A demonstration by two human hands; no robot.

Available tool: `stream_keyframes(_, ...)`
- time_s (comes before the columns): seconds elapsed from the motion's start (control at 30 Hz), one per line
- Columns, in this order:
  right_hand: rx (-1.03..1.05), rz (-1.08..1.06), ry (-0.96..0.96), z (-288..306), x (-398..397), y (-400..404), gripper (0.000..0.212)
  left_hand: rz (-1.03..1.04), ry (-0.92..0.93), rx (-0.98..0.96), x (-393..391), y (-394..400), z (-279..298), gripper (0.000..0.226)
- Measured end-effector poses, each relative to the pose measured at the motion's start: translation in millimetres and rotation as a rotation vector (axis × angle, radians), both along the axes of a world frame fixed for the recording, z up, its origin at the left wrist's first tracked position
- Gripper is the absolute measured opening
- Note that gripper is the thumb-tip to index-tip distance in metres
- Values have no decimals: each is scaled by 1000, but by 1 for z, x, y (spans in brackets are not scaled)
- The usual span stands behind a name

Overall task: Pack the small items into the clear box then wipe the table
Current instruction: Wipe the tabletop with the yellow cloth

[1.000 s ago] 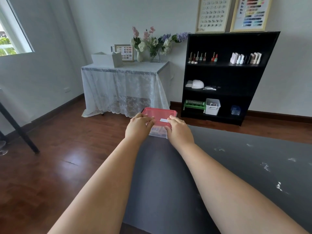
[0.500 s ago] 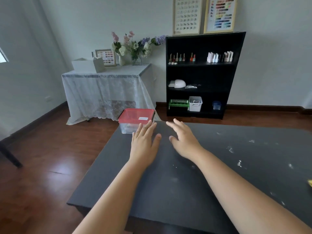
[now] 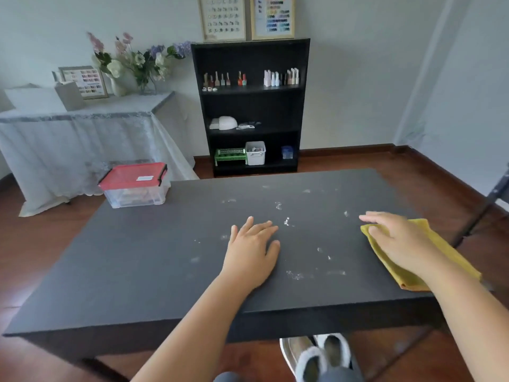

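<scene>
1. Nearest the wearer, on the dark tabletop, the left hand lies flat with fingers spread, palm down, holding nothing; it sits near the front edge, a little left of the pale smears scattered over the middle of the surface
2. Off to the right, the right hand rests open on the yellow cloth, fingers extended and pressing it down, not curled round it. The two hands are well apart
3. That cloth looks soft, limp and light, folded flat near the right front corner. It should bunch and slide easily, so I judge a flat palm with steady downward pressure suits it better than a pinch at one edge, which would let the rest trail
4. Farthest away, the clear box stands at the far left corner of the tabletop, its red lid on and black latches seemingly down. Small items show dimly through the wall, so packing appears finished. It looks rigid and fairly light; the smooth plastic is best taken by both short ends
</scene>
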State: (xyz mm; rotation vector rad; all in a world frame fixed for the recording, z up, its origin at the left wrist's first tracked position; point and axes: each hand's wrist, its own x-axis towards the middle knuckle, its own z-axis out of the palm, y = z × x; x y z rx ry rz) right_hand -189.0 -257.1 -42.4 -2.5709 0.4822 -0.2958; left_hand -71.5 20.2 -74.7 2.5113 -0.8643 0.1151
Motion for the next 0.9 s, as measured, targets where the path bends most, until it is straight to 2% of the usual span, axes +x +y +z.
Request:
stream_keyframes(0.13, -263, -55, 362, -22, -30, -36, 60, 50, -13, 71, -2, -14, -7, 44)
stream_keyframes(0.27, -319, -87, 427, -39, -36, -37, 76, 91, 0, 94, 0, -18, -11, 43)
stream_keyframes(0.37, -314, -118, 422, -45, -27, -40, 75, 103, 1, 118, 5, -18, -9, 43)
stream_keyframes(0.57, -268, -199, 353, -46, 16, -59, 54, 132, 55, 94, 17, -15, -7, 42)
stream_keyframes(0.77, -125, -290, 323, -36, 90, -61, 56, 138, 83, 24, 17, -15, -12, 44)
stream_keyframes(0.9, -133, -142, 339, -32, 134, -18, 61, 141, 89, 11, 17, -14, -12, 44)
